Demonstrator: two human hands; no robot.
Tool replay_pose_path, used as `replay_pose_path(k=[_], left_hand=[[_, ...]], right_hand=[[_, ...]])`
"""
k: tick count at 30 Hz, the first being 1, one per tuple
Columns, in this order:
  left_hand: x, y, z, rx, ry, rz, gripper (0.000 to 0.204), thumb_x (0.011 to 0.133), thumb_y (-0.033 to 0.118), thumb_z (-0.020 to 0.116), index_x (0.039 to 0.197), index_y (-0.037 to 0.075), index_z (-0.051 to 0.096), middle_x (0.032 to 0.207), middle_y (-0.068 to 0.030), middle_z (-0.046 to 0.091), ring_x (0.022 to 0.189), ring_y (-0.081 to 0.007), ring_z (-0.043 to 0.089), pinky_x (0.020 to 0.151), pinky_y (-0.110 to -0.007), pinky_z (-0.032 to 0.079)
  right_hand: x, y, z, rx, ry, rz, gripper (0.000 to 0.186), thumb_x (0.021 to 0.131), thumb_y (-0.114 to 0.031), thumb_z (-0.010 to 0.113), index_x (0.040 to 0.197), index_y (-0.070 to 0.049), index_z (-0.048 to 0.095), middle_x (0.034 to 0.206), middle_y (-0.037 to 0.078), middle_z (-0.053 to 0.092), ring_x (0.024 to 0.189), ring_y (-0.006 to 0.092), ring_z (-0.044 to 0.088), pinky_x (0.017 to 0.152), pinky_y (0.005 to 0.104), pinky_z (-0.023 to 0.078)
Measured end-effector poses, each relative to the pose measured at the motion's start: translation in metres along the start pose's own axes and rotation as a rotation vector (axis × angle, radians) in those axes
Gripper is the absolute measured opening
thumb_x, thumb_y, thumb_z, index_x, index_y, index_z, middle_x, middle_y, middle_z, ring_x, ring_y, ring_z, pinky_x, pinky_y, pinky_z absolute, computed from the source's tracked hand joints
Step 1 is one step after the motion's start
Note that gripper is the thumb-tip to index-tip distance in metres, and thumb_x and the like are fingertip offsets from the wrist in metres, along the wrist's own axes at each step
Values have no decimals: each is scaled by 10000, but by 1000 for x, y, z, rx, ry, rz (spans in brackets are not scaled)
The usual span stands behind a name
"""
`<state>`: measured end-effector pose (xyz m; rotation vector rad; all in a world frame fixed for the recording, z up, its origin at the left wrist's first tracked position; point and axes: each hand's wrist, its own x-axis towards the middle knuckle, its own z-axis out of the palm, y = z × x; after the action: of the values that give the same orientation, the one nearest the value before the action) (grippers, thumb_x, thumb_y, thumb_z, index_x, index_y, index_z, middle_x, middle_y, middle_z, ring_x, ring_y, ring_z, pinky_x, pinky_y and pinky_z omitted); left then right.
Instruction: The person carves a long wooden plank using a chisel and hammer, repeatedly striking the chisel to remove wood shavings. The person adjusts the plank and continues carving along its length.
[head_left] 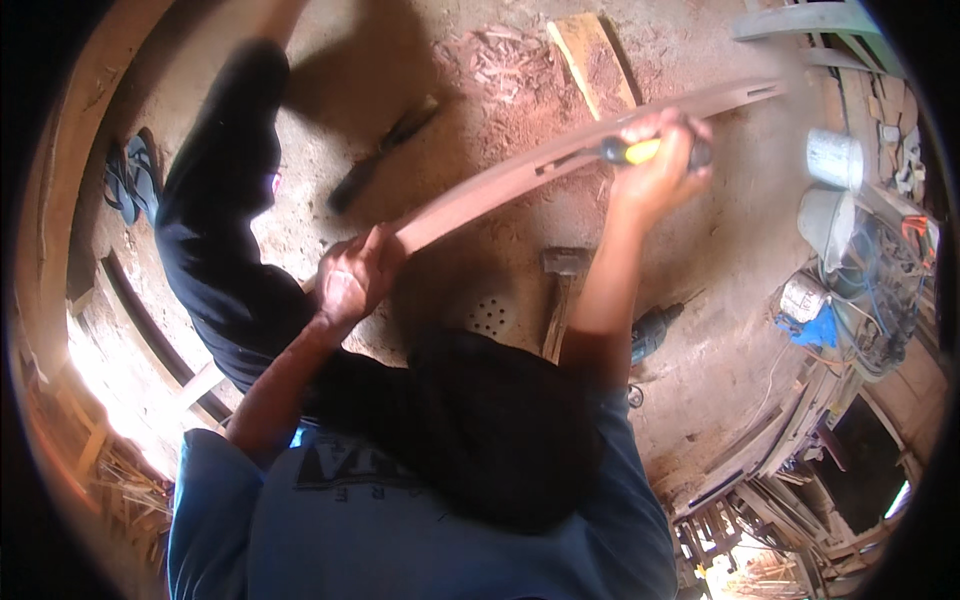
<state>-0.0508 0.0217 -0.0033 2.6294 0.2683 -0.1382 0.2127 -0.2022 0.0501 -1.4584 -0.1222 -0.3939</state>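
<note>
A long reddish wooden beam [470, 205] runs diagonally from lower left to upper right, with narrow slots cut in it. My left hand [355, 270] is closed around its lower-left part. My right hand [662, 160] grips a yellow and black chisel handle [628, 152] over the beam, just right of a slot; the blade points left along that slot. Below the beam lies a hammer [564, 262] with a wooden handle. A pale board [580, 55] lies beneath the beam's far side, with wood shavings [495, 65] beside it.
A dark long tool [355, 180] lies in shadow left of the beam. Sandals [140, 175] are at far left, near my bent leg [230, 200]. A power drill [650, 330] sits right of my right arm. Buckets [830, 160], cables and stacked wood line the right side.
</note>
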Motion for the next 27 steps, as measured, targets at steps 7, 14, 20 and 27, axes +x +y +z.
replay_pose_path(k=[7,14,20,27], left_hand=[[-5,2,2,-40,-54,-4,328,862,238,735,1140,90,644,810,-186,706,705,-370,706,648,-484,567],[-4,6,-2,-8,33,-22,341,856,206,733,1177,123,651,911,-155,740,782,-342,719,737,-439,581],[1,3,0,23,4,-22,327,866,226,747,1157,116,647,811,-159,724,698,-346,709,677,-451,580],[-2,2,1,-27,51,25,239,896,196,694,1116,109,661,864,-167,722,728,-357,708,679,-451,574]], right_hand=[[45,-16,3,214,291,500,117,884,-88,592,809,-3,565,696,93,606,507,170,551,458,306,476],[26,-4,-2,133,178,70,37,835,24,570,805,39,554,603,88,551,463,152,509,444,311,467],[39,3,5,284,211,357,68,841,1,586,785,32,566,598,97,554,459,162,525,428,316,461],[47,11,-5,286,286,359,99,845,-54,596,779,-13,536,594,63,501,485,157,482,464,301,413]])
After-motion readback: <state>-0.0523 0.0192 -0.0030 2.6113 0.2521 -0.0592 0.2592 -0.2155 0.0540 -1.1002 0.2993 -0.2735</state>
